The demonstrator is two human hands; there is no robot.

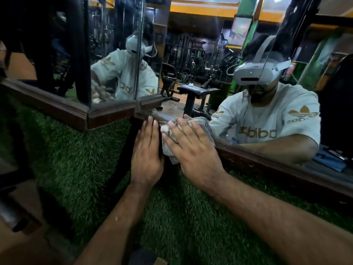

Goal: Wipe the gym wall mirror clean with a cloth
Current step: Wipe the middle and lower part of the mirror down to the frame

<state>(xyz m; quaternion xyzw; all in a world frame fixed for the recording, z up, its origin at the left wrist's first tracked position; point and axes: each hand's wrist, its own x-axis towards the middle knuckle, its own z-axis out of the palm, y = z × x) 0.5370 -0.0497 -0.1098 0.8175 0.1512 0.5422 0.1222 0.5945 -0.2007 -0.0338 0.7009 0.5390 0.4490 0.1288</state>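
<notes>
low at the corner where two panes meet, a grey cloth (188,129) is pressed against the bottom edge of the wall mirror (200,60) by the right hand (193,150), whose fingers are laid straight and slightly spread across the fabric rather than curled round it; part of the cloth is bunched beneath the palm and hangs over the brown wooden frame (277,161). just beside it, the left hand (147,153) is held flat with its fingers straight and close together, their tips reaching the frame, nothing being gripped. green artificial turf (76,150) is seen covering the wall below the frame. a second mirror pane (114,54) is set at an angle to the left. gym machines and a padded bench (196,89) are reflected in the glass
</notes>
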